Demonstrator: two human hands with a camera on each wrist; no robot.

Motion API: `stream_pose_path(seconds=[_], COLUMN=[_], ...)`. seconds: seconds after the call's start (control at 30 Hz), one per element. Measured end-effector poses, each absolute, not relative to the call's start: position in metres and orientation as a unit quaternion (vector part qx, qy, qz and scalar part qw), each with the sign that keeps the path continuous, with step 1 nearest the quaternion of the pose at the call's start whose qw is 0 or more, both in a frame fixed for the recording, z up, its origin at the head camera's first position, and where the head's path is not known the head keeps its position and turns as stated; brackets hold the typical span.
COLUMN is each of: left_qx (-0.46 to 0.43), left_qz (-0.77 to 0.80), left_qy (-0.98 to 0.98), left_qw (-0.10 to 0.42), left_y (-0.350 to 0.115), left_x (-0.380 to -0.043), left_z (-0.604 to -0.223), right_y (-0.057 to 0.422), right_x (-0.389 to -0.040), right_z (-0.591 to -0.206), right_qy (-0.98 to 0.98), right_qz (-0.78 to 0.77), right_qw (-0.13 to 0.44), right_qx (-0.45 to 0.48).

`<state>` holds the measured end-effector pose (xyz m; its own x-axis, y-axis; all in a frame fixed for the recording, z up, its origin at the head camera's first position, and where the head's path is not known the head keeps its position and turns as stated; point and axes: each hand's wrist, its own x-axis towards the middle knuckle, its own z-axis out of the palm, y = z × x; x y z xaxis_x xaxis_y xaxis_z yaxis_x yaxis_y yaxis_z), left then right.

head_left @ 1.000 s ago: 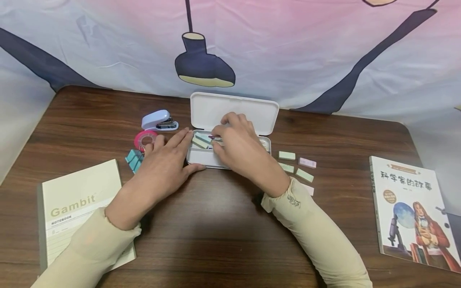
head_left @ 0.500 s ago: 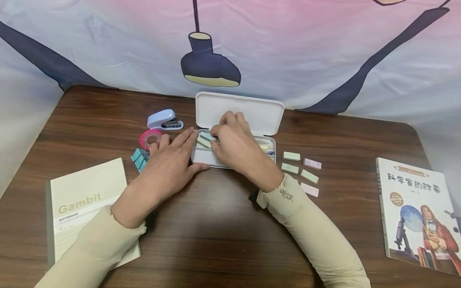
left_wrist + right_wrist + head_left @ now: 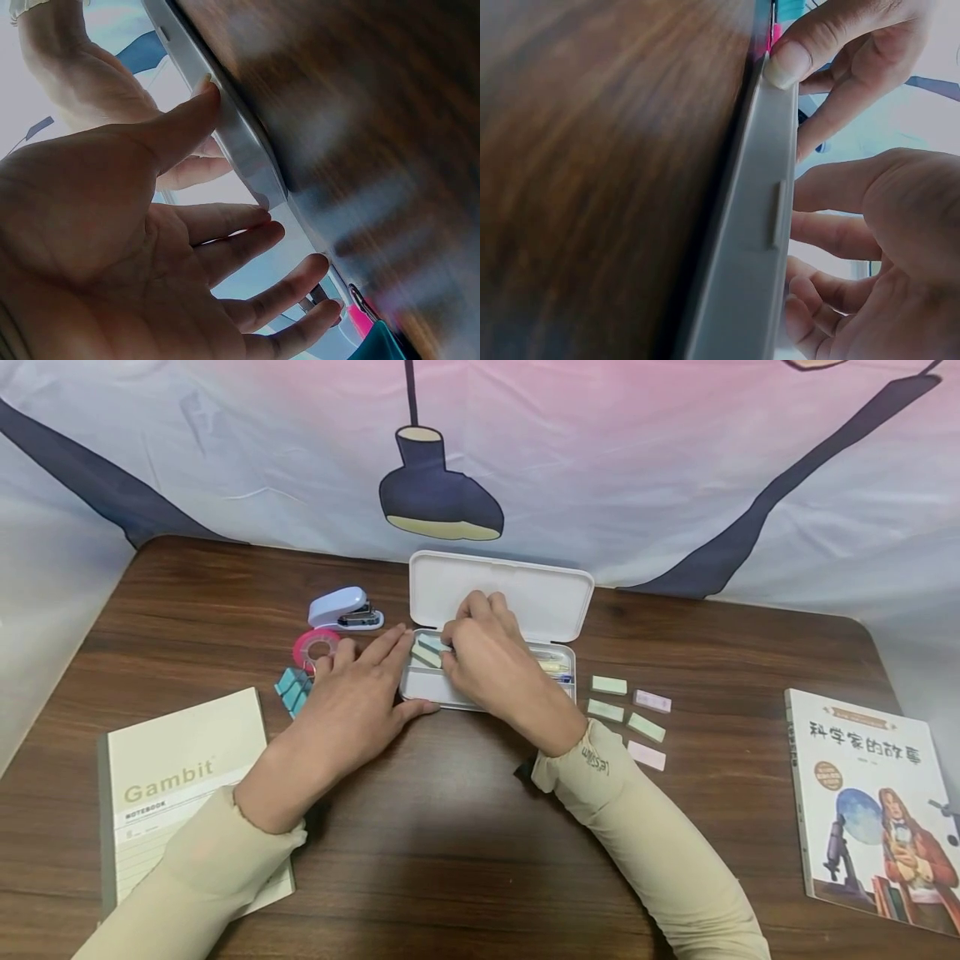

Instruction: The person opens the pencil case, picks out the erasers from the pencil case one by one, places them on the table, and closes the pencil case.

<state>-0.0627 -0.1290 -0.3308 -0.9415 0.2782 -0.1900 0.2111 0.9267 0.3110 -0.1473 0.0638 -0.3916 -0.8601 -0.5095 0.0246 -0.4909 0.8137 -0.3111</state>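
A white pencil case (image 3: 437,687) lies on the table with its lid (image 3: 495,593) raised. My left hand (image 3: 348,706) rests at its left end, thumb (image 3: 199,105) pressing the front wall and the other fingers fairly straight. My right hand (image 3: 491,664) reaches into the back compartment with bent fingers; its fingertips are hidden, and whether they pinch anything I cannot tell. Right beside those fingers lie a light blue eraser (image 3: 432,644) and a pale green eraser (image 3: 426,657). Several pens (image 3: 553,667) show at the compartment's right end.
Right of the case lie several loose erasers (image 3: 609,685), green, lilac and pink. To the left are a blue stapler (image 3: 341,608), pink tape roll (image 3: 306,649) and teal binder clips (image 3: 291,687). A notebook (image 3: 187,735) lies front left, a book (image 3: 862,810) far right.
My right hand has moved slightly left inside the case, covering a purple tip seen earlier beside its fingers. My left hand stays at the case's end. The head view has shifted a little.
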Motion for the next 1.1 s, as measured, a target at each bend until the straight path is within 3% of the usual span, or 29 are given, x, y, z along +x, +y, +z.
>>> stream_pose_path(seconds=[0.43,0.73,0.93,1.1], left_qx=[0.127,0.121,0.123,0.123], left_qz=[0.146,0.146,0.144,0.145], left_qy=[0.974,0.975,0.975,0.974], left_qw=[0.117,0.119,0.119,0.119], left_y=[-0.127,-0.127,-0.127,-0.127], left_x=[-0.063,-0.064,-0.063,-0.063], left_z=[-0.332,-0.330,-0.330,-0.331], right_y=[0.066,0.065,0.074,0.084], right_x=[-0.149,-0.129,-0.134,-0.120], right_z=[-0.399,-0.356,-0.369,-0.349], right_qy=[0.951,0.945,0.943,0.941], right_qz=[-0.170,-0.227,-0.246,-0.256], right_qw=[0.019,0.048,0.030,0.030], right_qx=[-0.257,-0.231,-0.221,-0.218])
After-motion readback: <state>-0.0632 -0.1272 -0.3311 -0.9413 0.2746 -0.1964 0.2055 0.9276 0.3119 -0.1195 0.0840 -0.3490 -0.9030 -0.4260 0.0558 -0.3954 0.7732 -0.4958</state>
